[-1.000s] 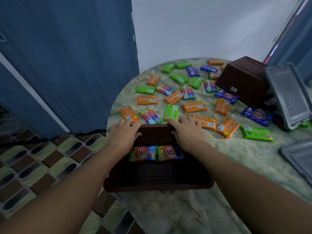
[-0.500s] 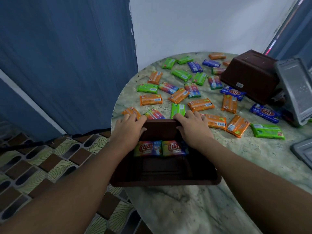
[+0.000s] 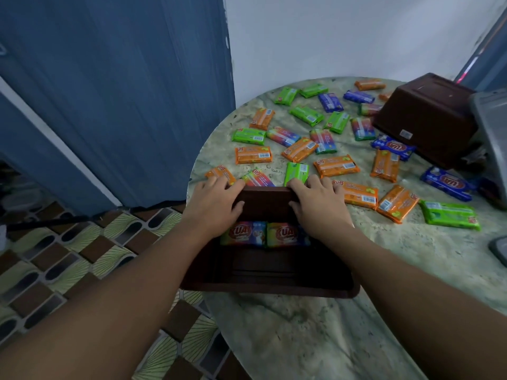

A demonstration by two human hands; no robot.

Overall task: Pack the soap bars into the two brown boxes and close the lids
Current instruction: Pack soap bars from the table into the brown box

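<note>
Both hands, left (image 3: 212,205) and right (image 3: 319,207), gripping far rim of brown box (image 3: 270,283); best kept level, sliding nearer the soap bars (image 3: 336,166) just beyond.

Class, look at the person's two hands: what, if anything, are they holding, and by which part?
Both the left hand and right hand grip the open brown box by its far rim, fingers curled over the edge. Neither holds a soap bar.

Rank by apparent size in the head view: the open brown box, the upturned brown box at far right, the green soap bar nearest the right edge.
1. Open brown box, largest, though it sits nearest the camera.
2. Upturned brown box, farther off, so the real difference between the two is unsure.
3. Green soap bar, clearly smallest.
</note>
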